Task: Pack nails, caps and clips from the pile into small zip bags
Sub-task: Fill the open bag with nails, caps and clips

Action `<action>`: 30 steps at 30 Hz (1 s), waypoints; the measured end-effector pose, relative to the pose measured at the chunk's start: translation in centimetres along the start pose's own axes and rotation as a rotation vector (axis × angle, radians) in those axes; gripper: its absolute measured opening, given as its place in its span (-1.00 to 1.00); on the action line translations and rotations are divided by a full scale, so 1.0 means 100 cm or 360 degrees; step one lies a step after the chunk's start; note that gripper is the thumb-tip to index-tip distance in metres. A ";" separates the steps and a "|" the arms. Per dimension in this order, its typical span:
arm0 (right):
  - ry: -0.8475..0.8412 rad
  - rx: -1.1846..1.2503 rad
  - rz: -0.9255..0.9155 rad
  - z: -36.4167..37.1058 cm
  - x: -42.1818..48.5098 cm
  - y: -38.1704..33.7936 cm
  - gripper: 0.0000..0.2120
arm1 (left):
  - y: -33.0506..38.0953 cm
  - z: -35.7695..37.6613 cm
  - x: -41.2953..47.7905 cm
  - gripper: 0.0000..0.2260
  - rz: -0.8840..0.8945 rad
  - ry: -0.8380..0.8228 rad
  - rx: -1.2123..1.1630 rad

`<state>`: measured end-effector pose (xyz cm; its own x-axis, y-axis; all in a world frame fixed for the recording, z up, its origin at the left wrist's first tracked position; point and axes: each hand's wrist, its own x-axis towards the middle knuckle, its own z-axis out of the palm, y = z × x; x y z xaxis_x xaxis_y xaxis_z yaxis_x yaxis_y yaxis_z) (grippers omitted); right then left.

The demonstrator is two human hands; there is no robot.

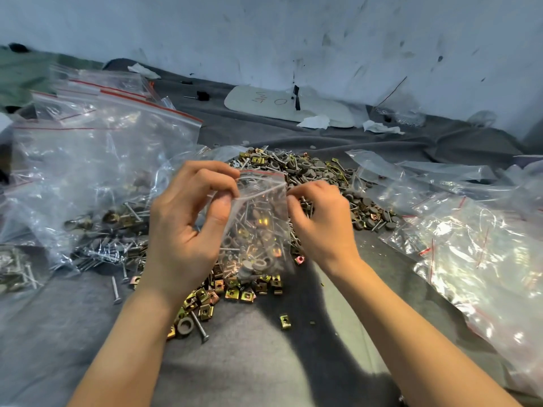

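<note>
A small clear zip bag (258, 230) with a red strip at its mouth hangs upright between my hands, part filled with nails, grey caps and brass clips. My left hand (188, 227) pinches the bag's top left edge between thumb and fingers. My right hand (320, 218) pinches the top right edge with curled fingers. Behind and below the bag lies the pile (311, 177) of nails, round grey caps and yellow-brass clips on grey cloth. More clips (235, 292) lie under the bag.
A heap of larger zip bags (97, 160), some holding hardware, fills the left. Empty zip bags (476, 239) spread over the right. A white board (288, 105) and paper scraps lie by the back wall. Loose nails (199, 327) and a single clip (285, 321) sit on the near cloth.
</note>
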<state>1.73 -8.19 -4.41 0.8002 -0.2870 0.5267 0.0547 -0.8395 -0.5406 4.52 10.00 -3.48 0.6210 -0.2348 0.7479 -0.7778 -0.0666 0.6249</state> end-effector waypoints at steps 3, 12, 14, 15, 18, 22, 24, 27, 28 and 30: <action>0.0297 0.0678 0.0003 -0.025 0.004 -0.027 -0.83 | 0.005 0.004 0.000 -0.89 0.0050 -0.0064 -0.0009; 0.0153 0.0478 -0.0361 -0.047 -0.013 -0.045 -0.68 | 0.013 0.014 -0.002 -0.85 0.0141 -0.0158 0.0046; 0.0148 0.0565 -0.0375 -0.051 -0.013 -0.043 -0.68 | 0.013 0.014 -0.002 -0.85 0.0136 -0.0156 0.0058; 0.0154 0.0596 -0.0394 -0.052 -0.013 -0.042 -0.67 | 0.013 0.014 -0.002 -0.85 0.0135 -0.0156 0.0062; 0.0129 0.0653 -0.0403 -0.056 -0.012 -0.040 -0.71 | 0.013 0.014 -0.002 -0.87 0.0130 -0.0156 0.0056; -0.0267 0.0643 -0.0231 -0.061 -0.010 -0.031 -0.84 | 0.010 0.014 -0.003 -0.86 0.0125 -0.0130 0.0051; -0.0420 0.0622 -0.0170 -0.062 -0.010 -0.024 -0.85 | 0.007 0.015 -0.002 -0.89 0.0108 -0.0085 0.0053; -0.0445 0.0743 -0.0116 -0.063 -0.010 -0.018 -0.92 | 0.006 0.013 0.001 -0.86 -0.0034 -0.0057 -0.0140; -0.0443 0.0785 -0.0097 -0.064 -0.009 -0.017 -0.91 | 0.007 0.012 0.002 -0.83 -0.0139 -0.0044 -0.0259; -0.0439 0.0816 -0.0076 -0.065 -0.008 -0.013 -0.91 | 0.006 0.011 0.004 -0.78 -0.0376 0.0007 -0.0477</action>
<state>-2.90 -9.87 0.18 0.9118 -0.0659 0.4053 0.3218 -0.4985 -0.8049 4.19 8.81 -3.05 0.7807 -0.2428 0.5758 -0.5506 0.1685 0.8176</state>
